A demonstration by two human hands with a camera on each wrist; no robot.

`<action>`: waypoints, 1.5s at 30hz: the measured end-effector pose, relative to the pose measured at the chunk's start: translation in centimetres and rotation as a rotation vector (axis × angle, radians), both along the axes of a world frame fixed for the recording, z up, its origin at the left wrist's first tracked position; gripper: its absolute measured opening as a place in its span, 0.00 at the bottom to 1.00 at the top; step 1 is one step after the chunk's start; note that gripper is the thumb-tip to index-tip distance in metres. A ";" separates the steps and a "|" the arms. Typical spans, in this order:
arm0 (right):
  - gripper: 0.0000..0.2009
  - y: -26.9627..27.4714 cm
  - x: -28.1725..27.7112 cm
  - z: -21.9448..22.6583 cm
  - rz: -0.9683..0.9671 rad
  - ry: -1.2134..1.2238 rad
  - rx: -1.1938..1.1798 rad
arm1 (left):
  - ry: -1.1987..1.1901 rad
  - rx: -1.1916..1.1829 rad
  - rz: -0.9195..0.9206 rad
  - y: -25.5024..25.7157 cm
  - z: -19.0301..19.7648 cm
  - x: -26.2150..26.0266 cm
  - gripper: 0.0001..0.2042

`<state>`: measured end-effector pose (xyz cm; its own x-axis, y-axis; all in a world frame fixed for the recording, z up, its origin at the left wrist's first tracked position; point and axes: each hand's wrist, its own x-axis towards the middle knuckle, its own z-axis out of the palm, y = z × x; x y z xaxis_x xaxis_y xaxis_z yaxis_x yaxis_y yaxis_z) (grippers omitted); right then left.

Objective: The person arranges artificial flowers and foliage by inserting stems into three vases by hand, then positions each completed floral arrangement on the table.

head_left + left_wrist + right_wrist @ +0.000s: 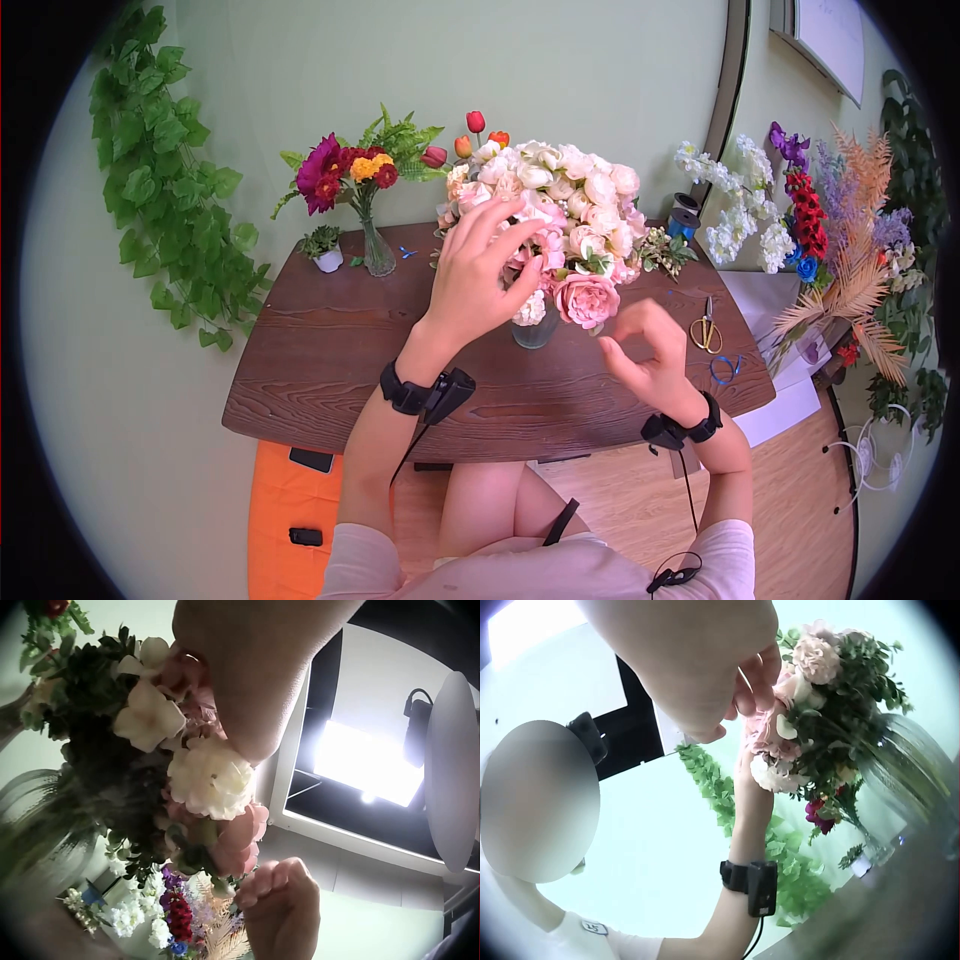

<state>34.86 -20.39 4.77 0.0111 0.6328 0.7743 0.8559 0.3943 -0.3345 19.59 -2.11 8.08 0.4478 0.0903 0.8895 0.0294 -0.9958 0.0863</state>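
Observation:
A big bouquet of cream and pink artificial flowers (590, 195) stands in a clear glass vase (536, 332) on the table. My left hand (478, 265) lies over the bouquet's left front, fingers extended across the blooms and thumb pointing right. It hides part of the pink flowers behind it. Low at the bouquet's front, a large pink peony (587, 299) faces me. To the right of that peony is my right hand (650, 350), its fingers loosely bent and nothing between them. In the left wrist view, a white bloom (210, 778) sits right by the left hand.
A smaller vase (378, 250) of magenta, red and yellow flowers stands at the back left beside a potted succulent (324, 248). Gold-handled scissors (706, 333) and a blue strip (726, 370) lie at the right. Spools (683, 218) and more artificial flowers (805, 215) stand beyond.

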 end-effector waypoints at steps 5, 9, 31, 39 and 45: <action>0.23 2.1 -1.2 1.8 -0.228 -0.140 0.126 | 0.039 0.013 -0.050 0.0 0.0 -0.6 0.11; 0.22 3.3 -1.0 1.9 -0.243 -0.128 0.131 | 0.072 0.000 -0.093 0.2 0.2 -1.0 0.08; 0.19 7.5 2.7 9.7 -0.140 -0.266 0.077 | 0.112 0.112 0.077 2.0 5.3 2.5 0.24; 0.20 8.5 5.2 8.5 -0.131 -0.170 -0.124 | 0.070 -0.097 -0.056 3.5 4.7 1.9 0.21; 0.20 8.1 4.7 8.0 -0.300 -0.186 -0.086 | -0.267 -0.629 -0.016 9.3 -4.1 -0.2 0.16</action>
<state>39.61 -12.30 12.76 0.0702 0.6857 0.7245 0.9786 0.0935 -0.1832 19.37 7.22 4.03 0.2255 0.6215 0.7503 -0.0874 -0.7541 0.6509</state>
